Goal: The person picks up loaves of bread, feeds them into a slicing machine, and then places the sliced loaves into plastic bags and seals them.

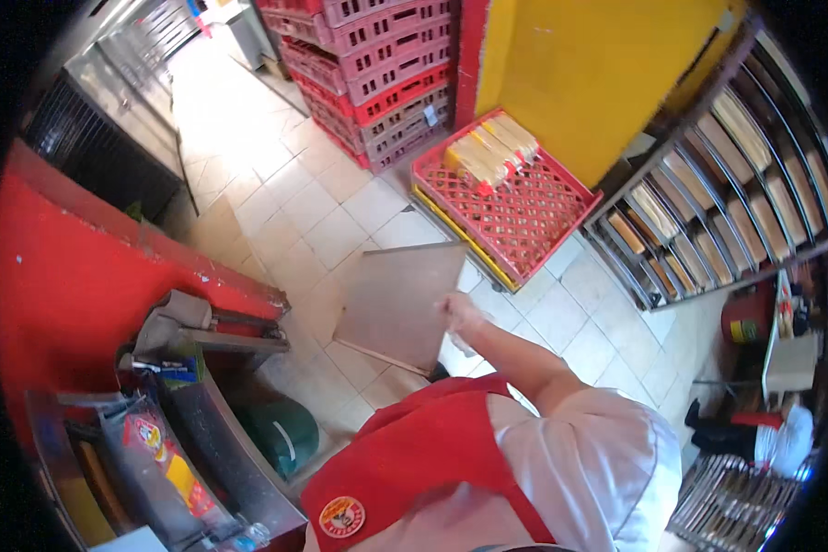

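Note:
My right hand (463,316) is closed on the right edge of a flat, greyish metal baking tray (400,299). Something clear and thin, perhaps a plastic glove, shows around the hand's lower side. The tray hangs tilted in front of my red apron, above the tiled floor, and nothing lies on the side I see. Nowhere in the picture does my left hand appear. Beyond the tray, nearest to my right hand, sits a red plastic crate (534,216) with several bagged loaves of bread (492,152) at its far end.
Stacked red crates (368,83) stand at the back. On the right is a rack (708,198) of trays with bread. A red half-wall (110,267), a metal counter (216,405) and a green bin (285,437) are to the left. Another person (787,437) is at far right.

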Demonstrator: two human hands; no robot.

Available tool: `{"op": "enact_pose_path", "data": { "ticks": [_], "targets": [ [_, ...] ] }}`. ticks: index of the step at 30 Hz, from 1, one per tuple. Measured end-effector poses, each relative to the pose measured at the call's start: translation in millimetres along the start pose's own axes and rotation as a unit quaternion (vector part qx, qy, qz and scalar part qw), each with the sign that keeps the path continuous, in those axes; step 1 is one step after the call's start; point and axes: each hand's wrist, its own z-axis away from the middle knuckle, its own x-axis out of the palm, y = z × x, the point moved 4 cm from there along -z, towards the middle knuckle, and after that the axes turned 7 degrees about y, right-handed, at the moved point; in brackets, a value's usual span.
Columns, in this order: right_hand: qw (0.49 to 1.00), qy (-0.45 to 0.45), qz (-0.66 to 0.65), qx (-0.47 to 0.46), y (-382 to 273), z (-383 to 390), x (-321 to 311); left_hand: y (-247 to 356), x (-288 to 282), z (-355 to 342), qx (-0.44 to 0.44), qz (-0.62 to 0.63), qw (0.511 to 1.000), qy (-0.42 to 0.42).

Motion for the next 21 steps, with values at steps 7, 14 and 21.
{"op": "enact_pose_path", "data": {
  "ticks": [7, 14, 21],
  "targets": [
    [0.984, 0.142, -0.060, -0.086, -34, 79, -128, 28, -43, -76, 0.020, -0.150, 0.985, -0.083],
    [0.895, 0.103, -0.387, -0.196, -167, 122, -124, 140, -81, -182, 0.129, -0.027, 0.991, 0.024],
    [0.862, -0.077, -0.382, -0.325, -428, 70, 30, 325, -78, -241, 0.228, -0.092, 0.969, -0.031]
  ]
}}
